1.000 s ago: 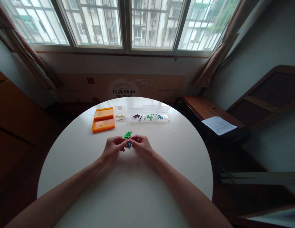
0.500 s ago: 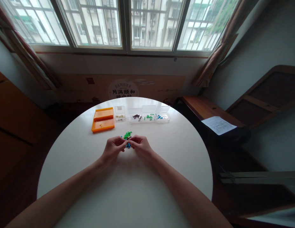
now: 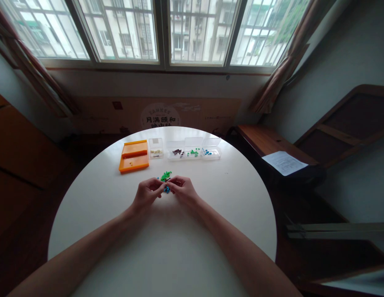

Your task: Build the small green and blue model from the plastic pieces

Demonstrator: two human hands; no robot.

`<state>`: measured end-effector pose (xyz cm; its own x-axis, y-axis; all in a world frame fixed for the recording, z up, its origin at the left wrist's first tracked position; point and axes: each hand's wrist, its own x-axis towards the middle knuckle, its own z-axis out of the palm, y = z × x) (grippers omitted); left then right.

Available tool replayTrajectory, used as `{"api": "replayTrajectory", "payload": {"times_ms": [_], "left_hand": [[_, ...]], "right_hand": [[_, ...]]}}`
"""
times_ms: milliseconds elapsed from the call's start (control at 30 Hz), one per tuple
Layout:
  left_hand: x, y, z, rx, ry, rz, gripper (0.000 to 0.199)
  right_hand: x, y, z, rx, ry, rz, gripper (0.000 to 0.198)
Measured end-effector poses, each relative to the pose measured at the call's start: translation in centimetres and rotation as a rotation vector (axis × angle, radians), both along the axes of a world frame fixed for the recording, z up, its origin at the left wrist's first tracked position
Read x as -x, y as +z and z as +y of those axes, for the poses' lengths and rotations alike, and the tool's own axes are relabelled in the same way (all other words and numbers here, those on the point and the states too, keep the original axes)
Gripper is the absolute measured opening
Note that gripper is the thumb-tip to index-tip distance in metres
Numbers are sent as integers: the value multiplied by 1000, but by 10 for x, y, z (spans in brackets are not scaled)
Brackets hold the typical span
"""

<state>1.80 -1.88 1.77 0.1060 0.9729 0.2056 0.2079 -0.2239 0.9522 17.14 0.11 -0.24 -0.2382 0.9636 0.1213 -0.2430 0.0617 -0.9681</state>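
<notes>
Over the white round table, my left hand and my right hand meet with fingertips pinched together. Whatever sits between the fingertips is too small to make out. Right at the fingers lies a small pile of loose plastic pieces: green pieces behind the fingertips, dark ones between, and blue pieces just in front. My fingers hide part of this pile.
At the back left stands an orange tray with a few small yellow pieces. Beside it are a clear box of pale pieces and a clear divided case with dark, green and blue pieces. A paper lies off the table, right.
Hardly anything differs. Both hands stay in place above the pile, with only a slight shift of the fingertips. The tray and boxes have not moved.
</notes>
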Motion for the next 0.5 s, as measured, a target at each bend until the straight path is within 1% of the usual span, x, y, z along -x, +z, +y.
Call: {"api": "replayTrajectory", "payload": {"times_ms": [500], "left_hand": [[-1,1,1,57,-26,-92,24]], "right_hand": [[-1,-2,0,28,15,33,27]]}}
